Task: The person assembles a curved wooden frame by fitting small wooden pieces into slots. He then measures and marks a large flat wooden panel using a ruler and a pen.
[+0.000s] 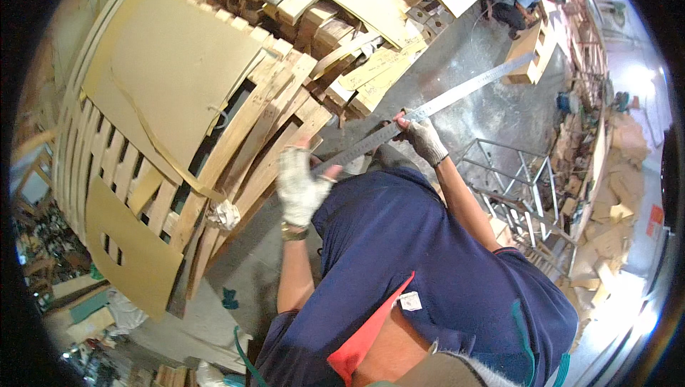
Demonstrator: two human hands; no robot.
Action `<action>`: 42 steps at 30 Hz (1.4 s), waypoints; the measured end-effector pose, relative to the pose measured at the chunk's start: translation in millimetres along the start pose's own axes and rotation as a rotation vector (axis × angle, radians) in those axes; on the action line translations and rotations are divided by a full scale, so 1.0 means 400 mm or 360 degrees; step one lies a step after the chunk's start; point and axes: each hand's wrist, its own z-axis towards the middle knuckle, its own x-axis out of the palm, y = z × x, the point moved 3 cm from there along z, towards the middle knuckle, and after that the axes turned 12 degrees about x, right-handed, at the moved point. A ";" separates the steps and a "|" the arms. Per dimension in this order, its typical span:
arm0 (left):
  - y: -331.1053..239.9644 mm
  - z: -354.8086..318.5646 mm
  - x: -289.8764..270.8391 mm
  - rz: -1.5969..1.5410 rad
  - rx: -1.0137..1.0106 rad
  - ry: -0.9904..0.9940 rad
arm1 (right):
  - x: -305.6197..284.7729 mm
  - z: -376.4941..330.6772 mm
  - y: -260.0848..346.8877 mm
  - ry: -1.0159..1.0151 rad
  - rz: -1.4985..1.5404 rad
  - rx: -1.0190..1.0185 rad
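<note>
Gripping metal ruler (464,93) mid-length: right hand (426,141); left hand (300,188) spread at near end, contact unclear.

A long metal ruler (464,93) is straight, flat and narrow, silver-grey, with fine dark graduation marks along its face. It is held off the ground by the right hand (426,141), whose fingers grip it partway along. It slants from lower left to upper right, its broad face showing and its far stretch catching a pale shine. The near end comes close to the left hand (300,186); whether they touch cannot be told.
</note>
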 end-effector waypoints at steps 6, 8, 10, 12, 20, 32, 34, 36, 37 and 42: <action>-0.214 0.132 0.280 -0.0331 -0.0428 0.0834 | -0.163 -0.037 0.130 0.0165 -0.0565 -0.0032; -0.281 0.208 0.319 -0.0373 -0.0361 0.0463 | -0.238 -0.067 0.180 0.0129 -0.0776 -0.0339; -0.337 0.302 0.364 -0.0635 -0.0505 0.0306 | -0.303 -0.090 0.202 0.0241 -0.0736 -0.0557; -0.423 0.420 0.422 -0.0921 -0.0439 -0.0025 | -0.363 -0.115 0.183 0.0195 -0.0796 -0.0508; -0.753 0.752 0.607 -0.1531 -0.0526 -0.0359 | -0.583 -0.161 0.147 -0.0179 -0.0163 -0.0294; -0.307 0.840 0.874 -0.1296 -0.0592 -0.0675 | -0.905 -0.041 0.230 -0.0772 -0.0675 -0.0535; -0.121 0.850 0.880 -0.1139 -0.0824 -0.0814 | -0.956 0.031 0.231 -0.0738 -0.0565 -0.0405; 0.031 0.867 0.866 -0.0934 -0.1290 -0.0835 | -0.992 0.125 0.216 -0.0677 -0.0371 -0.0106; 0.084 0.865 0.857 -0.0772 -0.1534 -0.0789 | -1.006 0.167 0.203 -0.0606 -0.0277 0.0050; 0.315 0.898 0.838 0.0174 -0.1972 -0.0513 | -1.032 0.347 0.196 -0.0524 -0.0209 0.0411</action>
